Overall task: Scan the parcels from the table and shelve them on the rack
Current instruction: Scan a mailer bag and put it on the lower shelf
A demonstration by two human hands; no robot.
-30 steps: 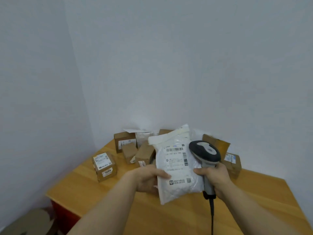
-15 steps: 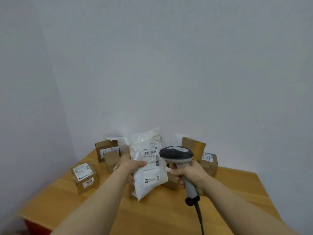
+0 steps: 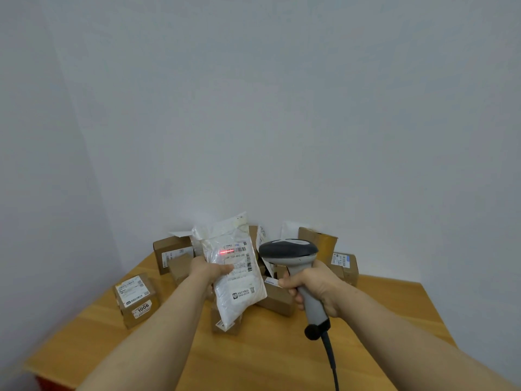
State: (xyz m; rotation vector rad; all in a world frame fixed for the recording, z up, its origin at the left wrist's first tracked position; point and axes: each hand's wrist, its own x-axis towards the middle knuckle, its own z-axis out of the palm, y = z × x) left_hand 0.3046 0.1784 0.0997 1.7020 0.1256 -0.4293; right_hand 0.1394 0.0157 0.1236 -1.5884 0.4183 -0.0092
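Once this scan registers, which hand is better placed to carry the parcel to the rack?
Left, probably. The left hand grips the white mailer bag, with the red scan line on its label. The right hand is wrapped round the corded scanner.

Wooden table [image 3: 262,359] — scattered cardboard boxes [image 3: 136,301]

Bare pale grey walls [image 3: 310,114] meet in a corner at left, with a red strip [image 3: 49,385] showing bottom left.

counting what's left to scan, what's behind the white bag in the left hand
A small brown box pokes out below the white bag, a larger box at its right edge. The bag covers whatever lies between.
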